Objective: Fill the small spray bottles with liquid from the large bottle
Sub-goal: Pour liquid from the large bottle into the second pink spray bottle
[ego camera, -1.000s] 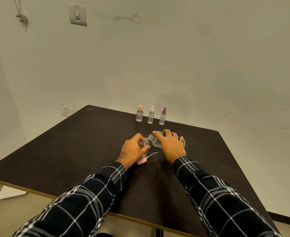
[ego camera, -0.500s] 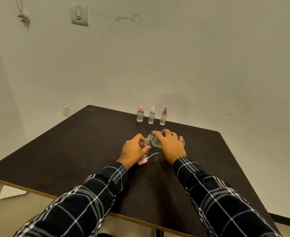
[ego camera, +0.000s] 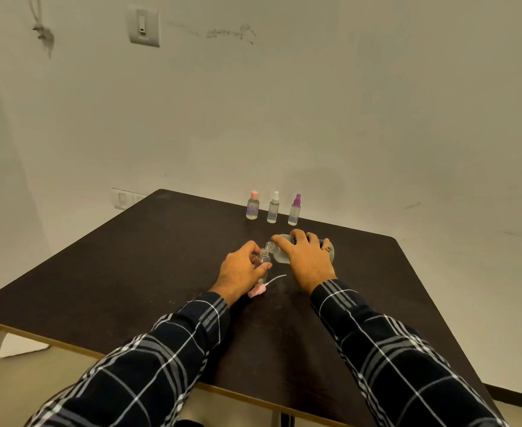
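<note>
Two hands meet near the middle of the dark counter (ego camera: 124, 272). The left hand (ego camera: 240, 269) curls its fingers and thumb round one small uncapped bottle (ego camera: 264, 256), which stands upright on the counter. The right hand (ego camera: 306, 259) grips the one large bottle (ego camera: 280, 257) from above. This clear bottle is tipped almost onto its side, its open neck at the small bottle's mouth; whether liquid is running cannot be told. One ring (ego camera: 327, 249) shows on a finger of the right hand.

One pink spray cap (ego camera: 257, 291) with a white dip tube lies on the counter just beside the left hand.

Three more small bottles stand upright and capped in a row near the far edge, apart from the hands: one pink-capped spray bottle (ego camera: 252, 207), one white-capped spray bottle (ego camera: 273, 208) and one purple-capped spray bottle (ego camera: 294, 211). In all, four small bottles and one large.

Both sleeves (ego camera: 167, 349) are dark plaid. The wall carries one switch plate (ego camera: 143, 25) high up and one socket plate (ego camera: 122, 198) low by the counter's far left corner. One white sheet (ego camera: 16, 346) lies on the floor below the counter's left edge.
</note>
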